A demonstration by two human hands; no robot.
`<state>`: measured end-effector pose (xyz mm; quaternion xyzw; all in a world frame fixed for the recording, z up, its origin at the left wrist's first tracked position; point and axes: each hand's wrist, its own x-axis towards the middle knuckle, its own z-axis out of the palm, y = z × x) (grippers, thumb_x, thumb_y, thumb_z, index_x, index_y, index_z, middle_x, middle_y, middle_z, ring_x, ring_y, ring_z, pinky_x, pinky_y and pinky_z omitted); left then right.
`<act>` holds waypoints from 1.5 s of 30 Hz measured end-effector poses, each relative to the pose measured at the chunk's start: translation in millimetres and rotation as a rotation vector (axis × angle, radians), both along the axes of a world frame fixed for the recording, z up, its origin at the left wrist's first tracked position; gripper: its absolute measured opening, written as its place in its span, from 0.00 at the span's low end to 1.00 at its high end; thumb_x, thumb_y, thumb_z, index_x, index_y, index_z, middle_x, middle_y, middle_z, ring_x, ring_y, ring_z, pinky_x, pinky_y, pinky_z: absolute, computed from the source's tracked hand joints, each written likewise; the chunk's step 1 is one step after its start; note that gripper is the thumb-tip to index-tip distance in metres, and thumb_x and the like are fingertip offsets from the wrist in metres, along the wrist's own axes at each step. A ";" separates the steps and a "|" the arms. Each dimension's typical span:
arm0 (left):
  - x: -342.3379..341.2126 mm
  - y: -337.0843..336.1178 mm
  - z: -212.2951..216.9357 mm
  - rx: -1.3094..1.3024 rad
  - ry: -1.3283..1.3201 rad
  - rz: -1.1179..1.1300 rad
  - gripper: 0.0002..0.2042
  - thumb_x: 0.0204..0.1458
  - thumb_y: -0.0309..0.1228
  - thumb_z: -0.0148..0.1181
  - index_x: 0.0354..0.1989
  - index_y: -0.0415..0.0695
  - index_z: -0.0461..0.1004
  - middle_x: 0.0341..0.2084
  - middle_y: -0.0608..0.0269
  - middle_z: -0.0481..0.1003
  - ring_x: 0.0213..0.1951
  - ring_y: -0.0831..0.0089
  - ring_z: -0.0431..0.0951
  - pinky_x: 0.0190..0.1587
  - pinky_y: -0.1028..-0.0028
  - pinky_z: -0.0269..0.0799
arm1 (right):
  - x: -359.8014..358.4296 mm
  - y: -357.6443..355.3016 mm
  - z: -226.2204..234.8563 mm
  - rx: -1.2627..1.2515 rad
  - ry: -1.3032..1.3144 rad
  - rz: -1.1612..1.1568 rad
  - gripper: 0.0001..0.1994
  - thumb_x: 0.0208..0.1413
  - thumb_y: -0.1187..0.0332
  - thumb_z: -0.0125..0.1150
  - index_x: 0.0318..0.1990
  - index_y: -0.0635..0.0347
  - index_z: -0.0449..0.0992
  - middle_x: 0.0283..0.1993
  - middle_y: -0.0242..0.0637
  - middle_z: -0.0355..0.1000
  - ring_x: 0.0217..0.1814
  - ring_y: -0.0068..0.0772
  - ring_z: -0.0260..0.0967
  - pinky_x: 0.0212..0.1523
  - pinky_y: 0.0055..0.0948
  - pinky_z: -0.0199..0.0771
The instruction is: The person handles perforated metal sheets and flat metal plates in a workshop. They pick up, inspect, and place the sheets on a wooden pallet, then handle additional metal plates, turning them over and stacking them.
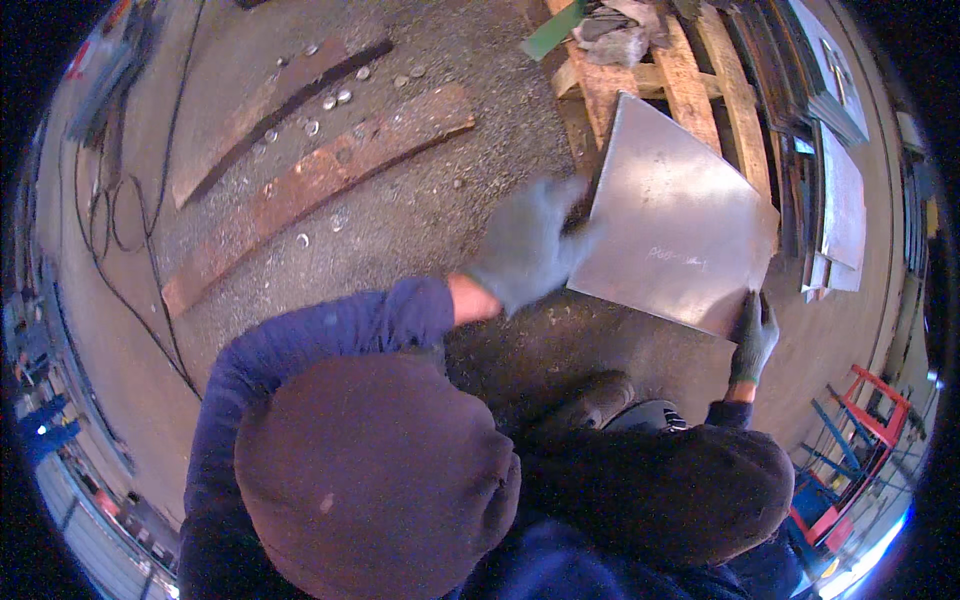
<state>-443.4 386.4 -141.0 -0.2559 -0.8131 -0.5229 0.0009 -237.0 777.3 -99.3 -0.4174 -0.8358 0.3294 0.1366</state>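
Note:
A square grey metal sheet point(680, 215) lies tilted on a wooden pallet point(690, 85). My left hand point(525, 245), in a grey glove and blurred, is at the sheet's left edge with its fingers spread and the thumb side touching the metal. My right hand point(755, 335), in a dark glove, grips the sheet's near corner. Blue sleeves cover both arms. A dark hood point(370, 470) and dark clothing fill the lower part of the view.
Long rusty steel bars point(310, 185) and several small round metal discs point(335, 98) lie on the concrete floor. Cables point(110, 230) run at the left. Stacked metal plates point(835, 200) stand right of the pallet. A red and blue rack point(850, 440) is at the lower right.

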 end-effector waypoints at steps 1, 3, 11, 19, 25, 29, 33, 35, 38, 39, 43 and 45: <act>-22.4 13.5 -5.0 0.005 0.013 0.077 0.15 0.58 0.41 0.67 0.39 0.40 0.81 0.29 0.46 0.78 0.35 0.43 0.81 0.41 0.46 0.76 | -15.6 4.5 -2.0 -0.006 -0.015 0.018 0.25 0.71 0.58 0.64 0.61 0.77 0.79 0.51 0.40 0.83 0.48 0.26 0.76 0.52 0.29 0.77; -69.6 40.3 -11.4 -0.036 -0.065 0.037 0.15 0.59 0.40 0.65 0.37 0.39 0.81 0.31 0.43 0.78 0.37 0.40 0.80 0.41 0.45 0.75 | -42.7 17.4 0.7 0.001 -0.046 0.055 0.26 0.71 0.58 0.64 0.61 0.78 0.78 0.52 0.42 0.83 0.50 0.28 0.76 0.55 0.29 0.76; -69.3 87.0 1.3 -0.103 -0.249 0.191 0.12 0.58 0.36 0.66 0.38 0.38 0.82 0.32 0.42 0.76 0.38 0.44 0.78 0.42 0.48 0.72 | -54.6 36.9 -16.2 -0.024 0.056 -0.005 0.27 0.70 0.59 0.63 0.64 0.78 0.76 0.64 0.54 0.79 0.64 0.39 0.75 0.68 0.35 0.70; -64.8 91.4 21.4 -0.193 -0.163 0.221 0.09 0.60 0.31 0.64 0.37 0.35 0.80 0.32 0.44 0.75 0.36 0.49 0.76 0.40 0.55 0.71 | -54.0 29.8 -17.8 -0.025 0.042 -0.065 0.26 0.69 0.61 0.64 0.64 0.76 0.76 0.66 0.55 0.77 0.68 0.45 0.74 0.71 0.37 0.68; -67.9 100.2 19.9 -0.178 -0.059 0.228 0.10 0.60 0.30 0.64 0.43 0.35 0.82 0.33 0.43 0.76 0.35 0.48 0.76 0.41 0.55 0.71 | -54.4 27.1 -13.0 0.048 0.025 -0.048 0.25 0.68 0.61 0.64 0.62 0.76 0.78 0.65 0.56 0.78 0.68 0.47 0.74 0.72 0.40 0.68; -69.4 100.0 15.4 -0.196 -0.031 0.224 0.11 0.60 0.30 0.65 0.43 0.35 0.82 0.34 0.43 0.76 0.36 0.48 0.77 0.42 0.55 0.72 | -54.7 26.3 -11.9 0.081 0.018 -0.025 0.24 0.69 0.61 0.63 0.62 0.75 0.78 0.65 0.55 0.78 0.69 0.48 0.73 0.72 0.40 0.67; -65.8 103.8 18.6 -0.177 -0.097 0.234 0.11 0.61 0.31 0.65 0.44 0.35 0.82 0.35 0.45 0.76 0.38 0.50 0.78 0.44 0.56 0.73 | -50.5 28.3 -13.5 0.115 0.014 -0.039 0.23 0.69 0.62 0.64 0.61 0.74 0.79 0.60 0.56 0.80 0.65 0.47 0.75 0.69 0.41 0.70; -66.1 100.9 7.8 -0.071 -0.144 0.237 0.11 0.61 0.31 0.66 0.45 0.34 0.82 0.35 0.46 0.77 0.39 0.51 0.78 0.46 0.57 0.74 | -57.9 22.3 -2.8 0.050 0.023 -0.032 0.22 0.68 0.62 0.64 0.60 0.74 0.80 0.57 0.55 0.80 0.61 0.46 0.77 0.65 0.40 0.72; -81.5 99.4 16.6 -0.163 -0.275 0.237 0.16 0.57 0.32 0.71 0.48 0.34 0.81 0.40 0.48 0.78 0.43 0.50 0.78 0.50 0.57 0.74 | -58.8 21.9 4.9 -0.028 0.035 -0.044 0.21 0.68 0.61 0.65 0.58 0.73 0.81 0.54 0.55 0.80 0.56 0.44 0.78 0.59 0.38 0.75; -90.1 102.7 19.1 -0.189 -0.308 0.234 0.17 0.56 0.33 0.73 0.49 0.34 0.81 0.41 0.48 0.78 0.43 0.50 0.78 0.51 0.56 0.74 | -53.1 24.7 5.4 -0.052 0.042 -0.052 0.21 0.68 0.61 0.65 0.58 0.72 0.81 0.53 0.54 0.80 0.55 0.43 0.78 0.57 0.37 0.76; -129.4 118.6 33.8 -0.396 0.487 -0.153 0.20 0.53 0.39 0.76 0.48 0.38 0.81 0.40 0.50 0.77 0.43 0.48 0.78 0.49 0.54 0.74 | -10.8 21.3 -7.5 -0.085 0.029 -0.067 0.20 0.67 0.61 0.66 0.58 0.69 0.82 0.45 0.47 0.81 0.47 0.39 0.80 0.51 0.35 0.78; -139.0 124.9 41.5 -0.519 0.546 -0.382 0.21 0.52 0.41 0.77 0.47 0.39 0.81 0.39 0.50 0.76 0.43 0.48 0.77 0.48 0.53 0.75 | 5.5 8.5 -8.8 -0.140 0.064 -0.098 0.20 0.68 0.61 0.66 0.58 0.68 0.82 0.42 0.46 0.82 0.42 0.37 0.80 0.47 0.34 0.79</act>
